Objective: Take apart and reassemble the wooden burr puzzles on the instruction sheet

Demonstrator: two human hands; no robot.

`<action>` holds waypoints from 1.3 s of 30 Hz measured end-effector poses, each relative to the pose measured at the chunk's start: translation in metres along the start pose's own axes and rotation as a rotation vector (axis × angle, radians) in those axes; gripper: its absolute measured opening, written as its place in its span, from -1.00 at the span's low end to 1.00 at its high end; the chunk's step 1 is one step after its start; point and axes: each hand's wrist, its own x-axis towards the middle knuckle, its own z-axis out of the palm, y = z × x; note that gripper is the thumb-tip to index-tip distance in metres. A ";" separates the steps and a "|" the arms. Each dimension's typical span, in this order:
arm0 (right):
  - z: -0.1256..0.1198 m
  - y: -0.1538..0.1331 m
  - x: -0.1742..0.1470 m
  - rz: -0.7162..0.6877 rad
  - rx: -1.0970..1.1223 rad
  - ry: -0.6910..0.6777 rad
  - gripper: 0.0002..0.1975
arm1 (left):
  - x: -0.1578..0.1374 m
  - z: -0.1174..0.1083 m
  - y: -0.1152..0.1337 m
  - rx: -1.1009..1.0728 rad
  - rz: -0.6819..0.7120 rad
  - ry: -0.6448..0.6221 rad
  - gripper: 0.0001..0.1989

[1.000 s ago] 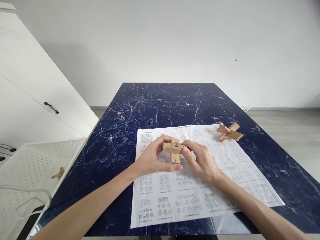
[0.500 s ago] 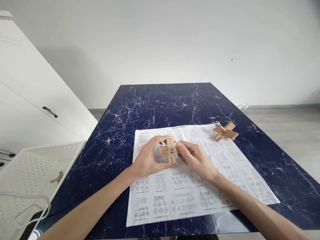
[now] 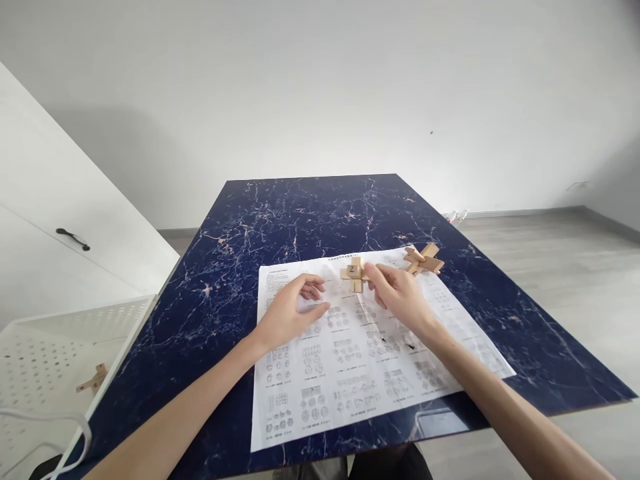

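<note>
A cross-shaped wooden burr puzzle, with pen marks on its block ends, is pinched at its right side by the thumb and fingers of my right hand. Left of it, my left hand holds nothing; its thumb and fingers are apart above the paper. Under both hands lies a creased printed instruction sheet covered with small diagrams. Behind my right hand, a second wooden burr puzzle rests at the sheet's upper right corner.
The dark blue marbled table stands near a pale wall. On the left, a white perforated basket contains another wooden puzzle piece, with a white cable across it. A white cabinet with a black handle is beyond.
My left hand has let go of the puzzle and drawn away to the left. My right hand keeps hold of it, now a little farther from me. The camera view has shifted.
</note>
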 end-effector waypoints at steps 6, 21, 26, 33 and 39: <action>-0.050 0.033 -0.042 0.060 -0.223 0.185 -0.34 | 0.002 -0.004 0.001 0.014 0.040 -0.023 -0.76; -0.073 0.068 -0.092 0.201 -0.300 0.300 -0.30 | -0.109 -0.023 -0.011 0.589 -0.051 0.132 -0.46; -0.050 0.054 -0.117 -0.042 -0.204 0.228 -0.39 | -0.146 -0.029 -0.018 0.672 -0.178 0.221 -0.27; -0.047 0.059 -0.116 -0.064 -0.091 0.023 -0.41 | -0.141 -0.029 -0.014 0.647 -0.191 0.156 -0.26; -0.046 0.065 -0.115 -0.045 -0.073 0.020 -0.43 | -0.140 -0.030 -0.014 0.649 -0.210 0.132 -0.27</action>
